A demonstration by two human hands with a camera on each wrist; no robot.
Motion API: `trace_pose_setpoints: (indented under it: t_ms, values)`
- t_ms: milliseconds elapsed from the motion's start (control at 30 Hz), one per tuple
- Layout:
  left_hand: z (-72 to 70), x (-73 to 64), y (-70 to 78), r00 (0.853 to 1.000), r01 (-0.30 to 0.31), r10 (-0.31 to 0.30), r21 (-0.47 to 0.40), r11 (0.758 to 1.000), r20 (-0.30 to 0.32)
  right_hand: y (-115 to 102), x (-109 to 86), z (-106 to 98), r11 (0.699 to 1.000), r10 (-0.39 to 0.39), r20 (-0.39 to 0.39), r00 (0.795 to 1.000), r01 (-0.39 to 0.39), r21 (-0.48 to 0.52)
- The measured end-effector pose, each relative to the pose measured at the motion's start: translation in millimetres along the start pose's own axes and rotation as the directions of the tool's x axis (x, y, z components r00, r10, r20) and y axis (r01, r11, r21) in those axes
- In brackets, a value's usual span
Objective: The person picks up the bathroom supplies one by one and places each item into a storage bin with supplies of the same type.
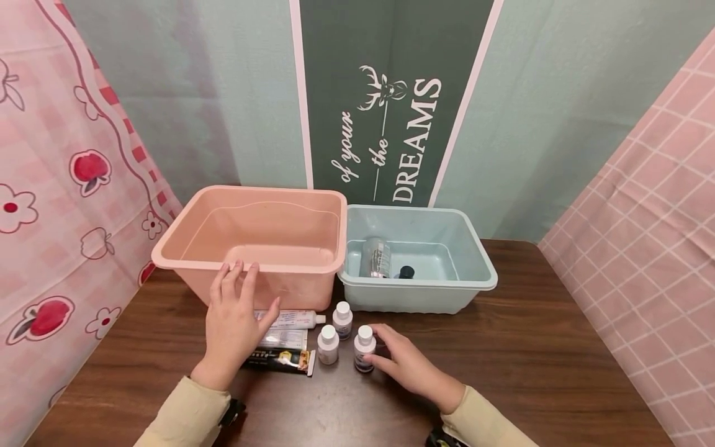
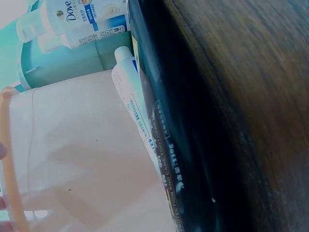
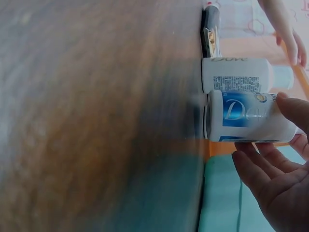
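My right hand (image 1: pixel 410 366) holds a small white Dove bottle (image 1: pixel 364 357) upright on the table, thumb on one side and fingers on the other. Its blue label shows in the right wrist view, where the bottle (image 3: pixel 251 116) lies between thumb and fingers. Two similar white bottles (image 1: pixel 328 347) (image 1: pixel 342 323) stand just left of it. My left hand (image 1: pixel 231 320) has its fingertips at the front rim of the pink bin (image 1: pixel 251 268), fingers extended. Below that hand lie a white tube (image 1: pixel 296 320), a pale flat tube (image 1: pixel 287 338) and a black tube (image 1: pixel 285 360), partly hidden by it.
Beside the pink bin stands a light blue bin (image 1: pixel 413 283), holding a clear bottle (image 1: pixel 375 257) and a black-capped item (image 1: pixel 406 272). Both bins back onto a green curtain (image 1: pixel 240 93). Printed pink cloth (image 1: pixel 61 186) hangs left, checked pink cloth (image 1: pixel 659 248) right.
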State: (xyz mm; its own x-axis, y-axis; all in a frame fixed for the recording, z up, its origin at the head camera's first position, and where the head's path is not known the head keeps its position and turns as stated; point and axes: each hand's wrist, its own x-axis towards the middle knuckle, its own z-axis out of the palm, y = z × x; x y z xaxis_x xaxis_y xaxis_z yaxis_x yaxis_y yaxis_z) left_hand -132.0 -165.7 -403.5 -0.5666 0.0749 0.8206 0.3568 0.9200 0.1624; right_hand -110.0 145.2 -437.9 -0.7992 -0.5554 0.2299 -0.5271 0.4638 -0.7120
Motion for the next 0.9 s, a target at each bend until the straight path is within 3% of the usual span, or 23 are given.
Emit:
trace_pose_setpoints:
  t_ms: [167,500,900]
  values:
    - [-1.0,-0.7,-0.7,0.999,0.004,-0.004,0.013,1.000,0.033,1,-1.8,-4,1.000,-0.004,-0.009,1.000,0.005,0.026]
    - [-0.4,-0.6,-1.5,1.000,-0.004,0.004,0.021,1.000,0.025,-1,-5.2,-13,0.997,0.050,-0.009,0.999,-0.049,0.054]
    - [-0.8,-0.4,-1.0,1.000,-0.003,0.003,0.020,1.000,0.030,2,-8.5,-17,0.997,0.039,-0.044,0.998,-0.036,0.075]
